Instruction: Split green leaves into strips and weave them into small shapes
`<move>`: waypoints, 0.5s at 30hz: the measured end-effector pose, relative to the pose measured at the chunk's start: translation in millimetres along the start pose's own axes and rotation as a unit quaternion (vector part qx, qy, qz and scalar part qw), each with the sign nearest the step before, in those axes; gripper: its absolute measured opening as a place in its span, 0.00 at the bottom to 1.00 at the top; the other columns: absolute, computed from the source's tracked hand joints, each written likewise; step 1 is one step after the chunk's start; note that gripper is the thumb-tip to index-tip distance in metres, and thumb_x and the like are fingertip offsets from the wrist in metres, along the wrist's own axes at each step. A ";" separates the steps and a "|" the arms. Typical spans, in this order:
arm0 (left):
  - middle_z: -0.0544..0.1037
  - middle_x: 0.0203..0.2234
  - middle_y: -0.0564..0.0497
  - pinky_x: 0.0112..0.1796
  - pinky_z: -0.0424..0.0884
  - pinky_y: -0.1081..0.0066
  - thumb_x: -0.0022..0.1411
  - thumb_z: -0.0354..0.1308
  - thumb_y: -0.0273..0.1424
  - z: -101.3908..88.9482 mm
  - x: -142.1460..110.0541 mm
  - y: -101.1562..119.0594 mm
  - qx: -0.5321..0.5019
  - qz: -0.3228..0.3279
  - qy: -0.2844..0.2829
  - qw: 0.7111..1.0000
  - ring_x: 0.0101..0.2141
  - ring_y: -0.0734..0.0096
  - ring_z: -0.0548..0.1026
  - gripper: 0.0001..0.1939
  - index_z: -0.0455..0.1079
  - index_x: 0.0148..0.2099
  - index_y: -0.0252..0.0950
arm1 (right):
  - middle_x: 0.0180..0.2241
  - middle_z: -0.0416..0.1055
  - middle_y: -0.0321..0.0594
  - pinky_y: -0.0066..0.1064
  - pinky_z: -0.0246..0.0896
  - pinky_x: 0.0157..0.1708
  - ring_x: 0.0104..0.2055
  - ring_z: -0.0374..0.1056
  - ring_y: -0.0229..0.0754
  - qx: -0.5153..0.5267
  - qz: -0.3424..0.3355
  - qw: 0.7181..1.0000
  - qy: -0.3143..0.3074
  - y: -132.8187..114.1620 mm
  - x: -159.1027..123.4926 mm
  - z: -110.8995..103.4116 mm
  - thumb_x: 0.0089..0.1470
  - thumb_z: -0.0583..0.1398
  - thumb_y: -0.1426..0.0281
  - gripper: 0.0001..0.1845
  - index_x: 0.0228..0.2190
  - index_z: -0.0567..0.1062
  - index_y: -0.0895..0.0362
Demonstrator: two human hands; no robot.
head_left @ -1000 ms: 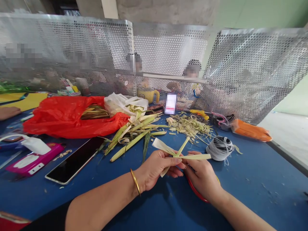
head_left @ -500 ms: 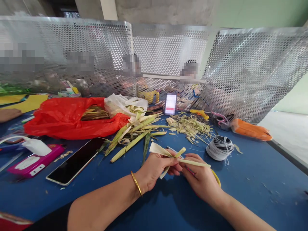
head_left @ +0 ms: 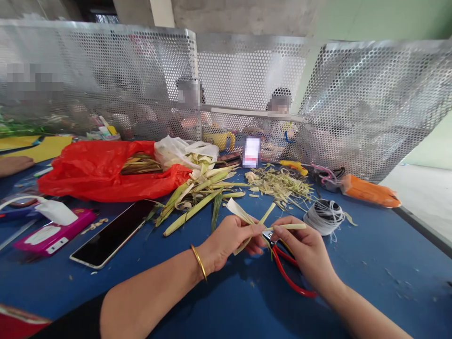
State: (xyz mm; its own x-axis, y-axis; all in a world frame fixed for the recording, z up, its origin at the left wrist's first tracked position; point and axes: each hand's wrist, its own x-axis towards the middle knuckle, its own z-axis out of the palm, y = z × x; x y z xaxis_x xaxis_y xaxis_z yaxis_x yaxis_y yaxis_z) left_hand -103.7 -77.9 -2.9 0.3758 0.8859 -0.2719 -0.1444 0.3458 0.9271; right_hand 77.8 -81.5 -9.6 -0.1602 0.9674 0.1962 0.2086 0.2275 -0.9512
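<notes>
Folded, crossed strips of pale corn husk (head_left: 237, 210) are pinched in my left hand (head_left: 226, 241), its fingers closed, a gold bangle on the wrist. My right hand (head_left: 312, 252) has thumb and fingers closed on the husk strip (head_left: 294, 226) that points right. Red-handled scissors (head_left: 285, 277) hang below the strips, against my right hand's fingers; their blades are mostly hidden behind the left fingers. How the right hand supports the scissors is partly covered. Just beyond the hands lie a pile of corn husks (head_left: 192, 214) and shredded husk scraps (head_left: 282, 186).
To the right sits a spool of white string (head_left: 323, 219), with an orange packet (head_left: 370, 190) behind it. At left are a dark phone (head_left: 109, 235), a magenta power strip (head_left: 56, 233) and a red plastic bag (head_left: 92, 169). A perforated metal screen (head_left: 247, 70) runs across the back; another person's hand (head_left: 16, 165) rests far left.
My right hand has turned and risen slightly, pinching the right-hand strip. The scissors' red handles have swung down into sight. The upright husk end looks longer and leans right.
</notes>
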 end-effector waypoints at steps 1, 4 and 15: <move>0.76 0.21 0.49 0.28 0.70 0.72 0.51 0.64 0.40 1.2 -0.6 -0.6 0.013 0.006 0.000 1.000 0.21 0.73 0.73 0.16 0.74 0.31 0.30 | 0.25 0.71 0.39 0.29 0.61 0.29 0.29 0.66 0.39 0.006 -0.004 1.000 -0.002 0.5 0.4 0.1 0.51 0.62 0.57 0.17 0.24 0.75 0.58; 0.74 0.17 0.51 0.26 0.69 0.73 0.50 0.65 0.39 4.2 -2.8 -0.3 0.043 0.021 -0.004 0.999 0.19 0.75 0.70 0.15 0.73 0.27 0.31 | 0.23 0.70 0.38 0.30 0.60 0.30 0.28 0.65 0.39 0.030 0.010 0.999 0.017 2.0 0.7 1.9 0.50 0.63 0.59 0.16 0.20 0.74 0.58; 0.76 0.21 0.49 0.28 0.70 0.73 0.52 0.63 0.44 -1.0 0.4 -0.4 0.019 0.020 0.020 0.999 0.22 0.74 0.73 0.19 0.73 0.28 0.30 | 0.24 0.74 0.41 0.35 0.63 0.35 0.30 0.69 0.44 0.040 0.057 0.997 0.032 -2.0 8.2 -11.4 0.50 0.61 0.59 0.14 0.24 0.76 0.58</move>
State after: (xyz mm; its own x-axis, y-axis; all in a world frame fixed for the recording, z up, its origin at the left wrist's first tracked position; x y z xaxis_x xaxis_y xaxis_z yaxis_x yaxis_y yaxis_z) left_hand -104.4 -77.3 -3.7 0.3335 0.9105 -0.2443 -0.1237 0.2992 0.9461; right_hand 87.1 -72.7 -3.3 -0.0773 0.9921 0.0988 0.1435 0.1091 -0.9836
